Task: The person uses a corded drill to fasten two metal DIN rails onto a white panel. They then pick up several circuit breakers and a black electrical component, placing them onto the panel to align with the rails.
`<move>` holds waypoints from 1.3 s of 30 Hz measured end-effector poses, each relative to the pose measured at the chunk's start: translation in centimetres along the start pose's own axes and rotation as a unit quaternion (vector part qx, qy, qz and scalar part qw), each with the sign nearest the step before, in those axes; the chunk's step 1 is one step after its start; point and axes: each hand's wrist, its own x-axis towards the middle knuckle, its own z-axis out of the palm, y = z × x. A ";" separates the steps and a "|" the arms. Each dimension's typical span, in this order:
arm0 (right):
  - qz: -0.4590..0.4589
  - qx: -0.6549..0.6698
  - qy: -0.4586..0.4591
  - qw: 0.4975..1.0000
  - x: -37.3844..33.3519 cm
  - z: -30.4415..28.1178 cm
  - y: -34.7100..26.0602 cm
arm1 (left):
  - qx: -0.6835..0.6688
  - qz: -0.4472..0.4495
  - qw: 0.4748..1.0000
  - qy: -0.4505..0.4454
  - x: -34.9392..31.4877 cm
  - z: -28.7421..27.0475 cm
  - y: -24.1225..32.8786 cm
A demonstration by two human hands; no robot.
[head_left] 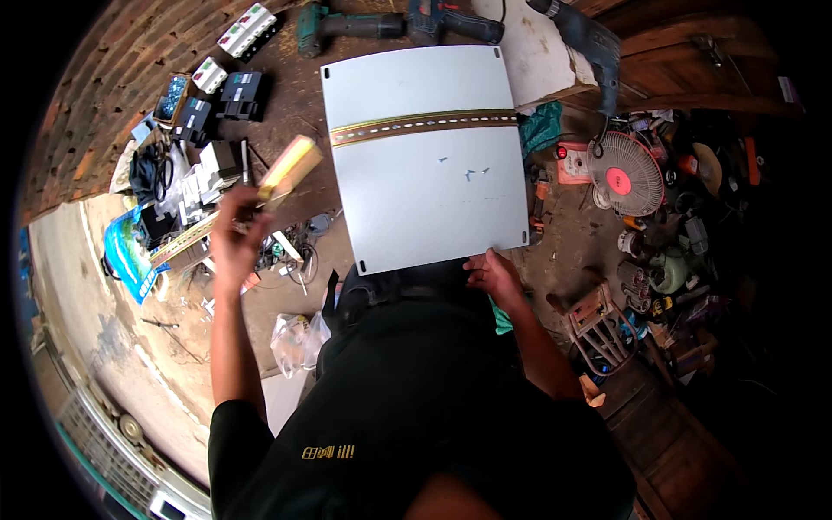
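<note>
A pale grey metal panel point(425, 208) with dark slots at its corners lies before me. Across its upper part runs a slotted, yellowish mounting rail point(425, 126). A few small bluish screws point(471, 175) lie loose below the rail. My left hand point(238, 230) is raised left of the panel, closed round a blurred yellow bar point(290, 169). A slotted rail point(184, 243) shows on the hand's other side; I cannot tell whether it is the same piece. My right hand point(494, 276) is at the panel's near edge, fingers loosely bent and apart, thumb by the edge.
Cordless drills point(351, 26) lie beyond the panel, and another power drill point(589, 52) rests at the upper right. Breakers point(247, 33) and black devices point(241, 95) sit at the upper left. A fan point(624, 173), a small stool point(598, 325) and piled tools stand on the right.
</note>
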 end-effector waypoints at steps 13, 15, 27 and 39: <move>-0.296 -0.188 0.089 0.932 3.1 -8.4 -9.4 | 0.085 0.235 0.965 -0.084 -1.4 27.1 6.3; -0.321 -0.254 0.028 0.912 3.5 -7.7 -10.3 | 0.086 0.227 0.968 -0.068 -1.2 28.0 6.9; -0.388 -0.414 -0.046 0.822 5.7 -6.5 -14.1 | 0.156 0.156 0.975 -0.022 -2.1 27.7 7.3; -0.394 -0.425 -0.055 0.813 6.1 -6.6 -14.2 | 0.186 0.146 0.972 -0.012 -2.1 26.7 5.9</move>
